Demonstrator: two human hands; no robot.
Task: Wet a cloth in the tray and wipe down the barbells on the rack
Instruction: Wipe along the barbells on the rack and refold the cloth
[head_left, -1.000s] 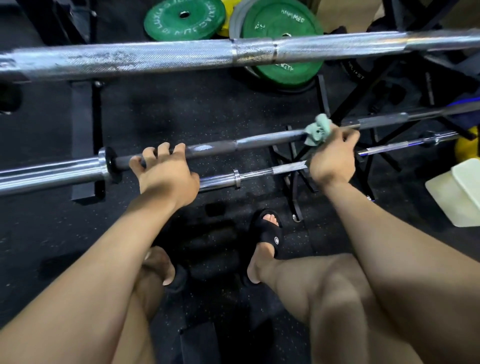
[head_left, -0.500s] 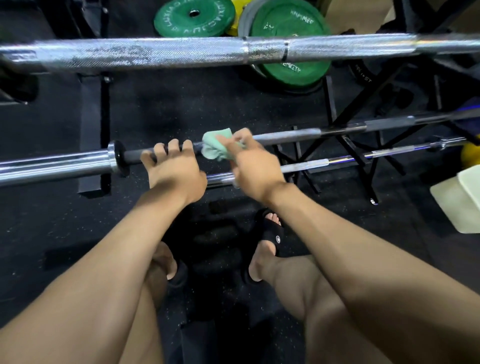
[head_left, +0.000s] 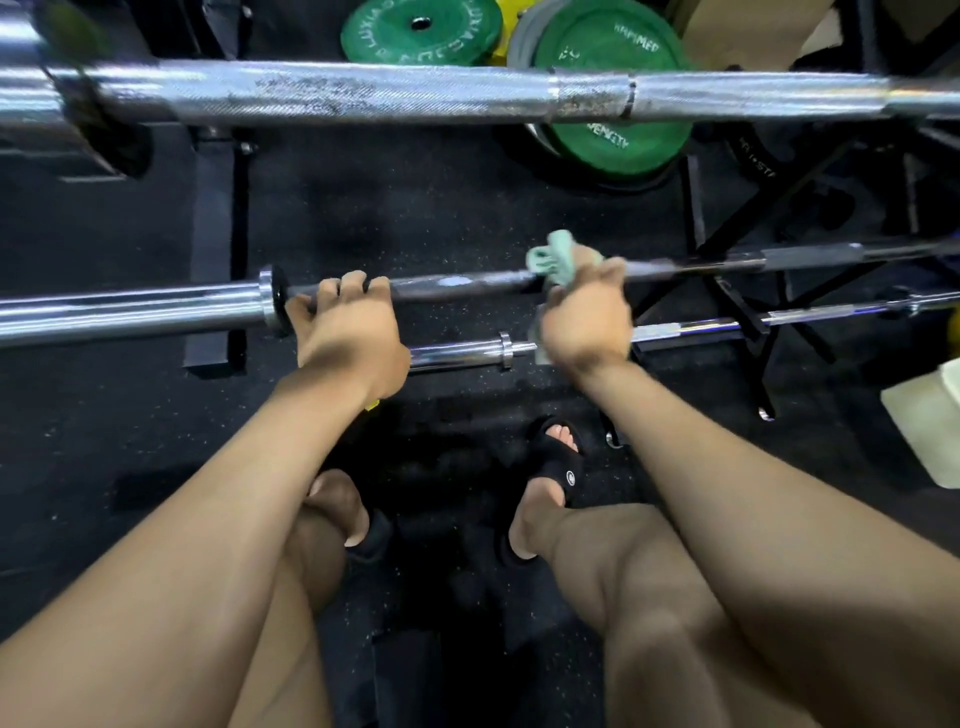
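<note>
Three barbells lie across the view on a rack. The middle barbell (head_left: 457, 283) has a dark shaft and a chrome sleeve at the left. My left hand (head_left: 348, 332) grips that shaft just right of its collar. My right hand (head_left: 584, 322) holds a pale green cloth (head_left: 553, 260) wrapped round the same shaft, to the right of my left hand. A thick knurled chrome barbell (head_left: 415, 96) runs across the top, nearest the camera. A thinner chrome barbell (head_left: 467, 356) lies lower, partly hidden behind both hands.
Green weight plates (head_left: 421, 31) lean at the back on the black rubber floor. Black rack legs (head_left: 727, 291) cross at the right. A pale tray (head_left: 924, 415) sits at the right edge. My sandalled feet (head_left: 556, 467) stand below the bars.
My right hand slid the cloth left along the middle bar up to my left hand, then back right to mid-shaft. My left hand kept its grip.
</note>
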